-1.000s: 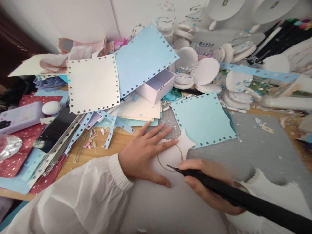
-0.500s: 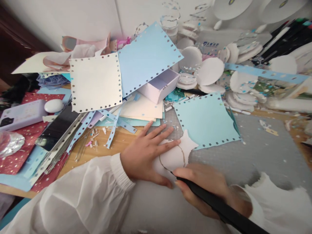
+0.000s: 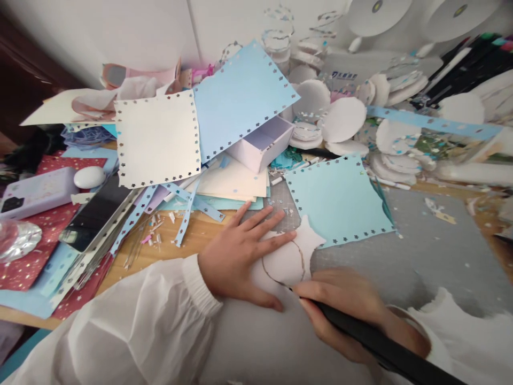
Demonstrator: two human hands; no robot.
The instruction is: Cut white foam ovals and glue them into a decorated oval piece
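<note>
My left hand [image 3: 242, 254] lies flat with its fingers spread, pressing on a white sheet piece [image 3: 286, 262] with curved-in, pointed edges. A thin brown curved line runs across that piece, nearly a circle, partly hidden under my fingers. My right hand [image 3: 348, 305] is closed around a thick black pen-like tool [image 3: 368, 331]. Its fine tip touches the white piece at the line's lower edge, just right of my left thumb. The piece rests on a grey cutting mat [image 3: 433, 251], close to a light teal card [image 3: 340, 203] with star-shaped holes along its border.
Behind lie a cream card [image 3: 158, 139], a blue card [image 3: 244, 101], a lilac box [image 3: 262, 147] and stacks of white discs [image 3: 344, 118]. A phone [image 3: 96, 219] and a purple case [image 3: 38, 192] are at left. Paper scraps litter the wooden table [image 3: 192, 230].
My right hand and the black tool have shifted slightly right and down. The tool's tip has followed the lower part of the brown line rightward. My left hand stays in place.
</note>
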